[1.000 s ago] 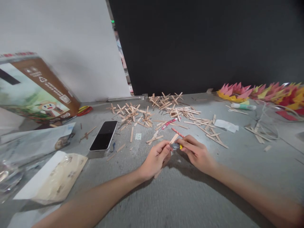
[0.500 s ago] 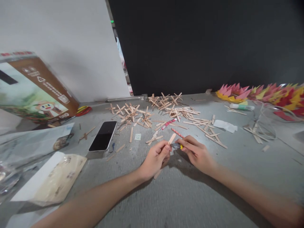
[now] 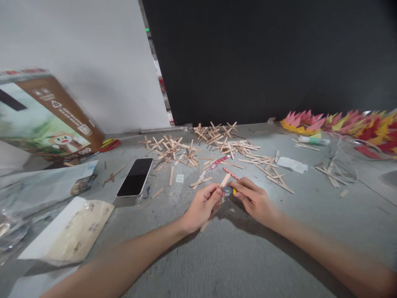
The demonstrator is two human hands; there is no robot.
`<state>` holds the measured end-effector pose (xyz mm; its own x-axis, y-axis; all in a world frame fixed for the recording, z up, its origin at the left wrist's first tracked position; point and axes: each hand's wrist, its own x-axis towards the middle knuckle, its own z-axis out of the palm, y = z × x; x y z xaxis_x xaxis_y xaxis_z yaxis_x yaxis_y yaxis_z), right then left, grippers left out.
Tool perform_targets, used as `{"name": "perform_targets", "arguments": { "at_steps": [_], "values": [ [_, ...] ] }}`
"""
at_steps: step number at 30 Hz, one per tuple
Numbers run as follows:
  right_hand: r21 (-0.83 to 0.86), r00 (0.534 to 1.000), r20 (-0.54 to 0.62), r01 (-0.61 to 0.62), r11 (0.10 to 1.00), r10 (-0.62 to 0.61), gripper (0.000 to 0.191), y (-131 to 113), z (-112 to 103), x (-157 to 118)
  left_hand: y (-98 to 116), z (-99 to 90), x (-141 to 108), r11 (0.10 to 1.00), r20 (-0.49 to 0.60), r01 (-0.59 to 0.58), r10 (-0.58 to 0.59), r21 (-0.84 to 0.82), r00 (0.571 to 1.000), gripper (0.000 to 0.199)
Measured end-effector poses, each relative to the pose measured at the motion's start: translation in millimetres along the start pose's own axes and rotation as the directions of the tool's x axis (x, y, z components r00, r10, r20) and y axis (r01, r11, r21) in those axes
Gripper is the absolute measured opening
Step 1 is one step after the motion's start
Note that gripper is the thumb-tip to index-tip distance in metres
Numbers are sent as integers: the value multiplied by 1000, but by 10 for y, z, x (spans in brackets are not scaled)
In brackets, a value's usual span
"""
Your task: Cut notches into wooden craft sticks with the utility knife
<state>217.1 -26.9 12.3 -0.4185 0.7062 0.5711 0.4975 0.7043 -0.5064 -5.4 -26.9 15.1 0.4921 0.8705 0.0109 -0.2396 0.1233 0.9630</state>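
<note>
My left hand [image 3: 201,206] is closed around a wooden craft stick [image 3: 225,180], whose top end points up and away from me. The lower end shows below my fingers, near the table surface. In the closed fingers of my right hand [image 3: 257,200] is a small utility knife [image 3: 234,191] with a yellow part and a grey blade. That blade is right beside the stick, just above my left fingertips; whether it touches the wood I cannot tell. Most of the knife is hidden in my palm. A red patterned strip [image 3: 231,173] lies just beyond my hands.
Piles of crossed craft sticks [image 3: 173,149] spread across the back of the grey table [image 3: 198,265]. A phone [image 3: 135,178] and a plastic-wrapped packet [image 3: 79,231] lie at left, before a printed box [image 3: 56,120]. Folded paper flowers [image 3: 304,122] and a glue stick [image 3: 314,140] are at right.
The right hand and knife have moved very slightly left, closer to the stick. The view has shifted a little; both grips stay the same.
</note>
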Motion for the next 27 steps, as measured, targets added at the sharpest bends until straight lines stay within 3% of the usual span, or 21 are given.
{"name": "perform_targets", "arguments": {
  "at_steps": [8, 17, 27],
  "values": [
    [21, 1000, 13, 1, 1000, -1, 34, 19, 4, -7, -11, 0, 14, 996, 44, -31, 34, -80, 998, 43],
    [-58, 1000, -10, 12, 998, -12, 32, -21, 3, -11, 15, 68, -21, 998, -76, -16, 20, 55, 997, 47],
    [6, 1000, -2, -16, 1000, 16, 33, 34, 17, -29, 34, -58, 19, 999, 119, 22, -18, -36, 993, 41]
  ]
}}
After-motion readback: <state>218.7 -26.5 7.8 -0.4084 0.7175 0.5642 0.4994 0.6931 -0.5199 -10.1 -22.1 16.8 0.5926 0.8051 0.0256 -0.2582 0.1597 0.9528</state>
